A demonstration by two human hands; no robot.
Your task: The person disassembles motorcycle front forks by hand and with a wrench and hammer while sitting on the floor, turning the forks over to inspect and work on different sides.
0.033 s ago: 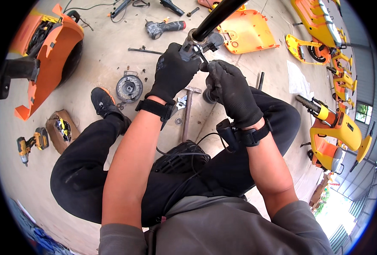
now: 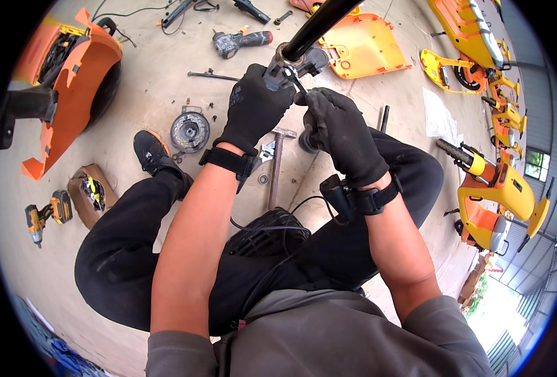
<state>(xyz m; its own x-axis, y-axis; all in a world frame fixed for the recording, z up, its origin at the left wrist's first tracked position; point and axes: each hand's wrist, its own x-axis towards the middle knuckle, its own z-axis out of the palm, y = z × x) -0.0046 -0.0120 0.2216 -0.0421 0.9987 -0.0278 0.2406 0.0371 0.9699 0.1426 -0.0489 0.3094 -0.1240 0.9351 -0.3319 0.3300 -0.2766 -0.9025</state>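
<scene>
My left hand [image 2: 255,100], in a black glove, is wrapped around a grey metal bracket [image 2: 283,70] at the lower end of a black tube [image 2: 319,28]. Gloved in black too, my right hand [image 2: 343,125] pinches a slim wrench [image 2: 298,83] beside it. The wrench's shiny head is at a fastener on the bracket, though the fastener is mostly hidden. Below the hands, a hammer [image 2: 277,169] lies on the floor between my legs. A round brake drum plate [image 2: 190,131] sits left of my left wrist.
A grey cordless tool [image 2: 241,43] and an orange panel [image 2: 366,50] lie ahead. Orange scooter bodywork [image 2: 81,81] stands at left, above a yellow drill [image 2: 47,213] and a cardboard box [image 2: 106,201]. Yellow scooters [image 2: 504,201] line the right side. Cables cross my lap.
</scene>
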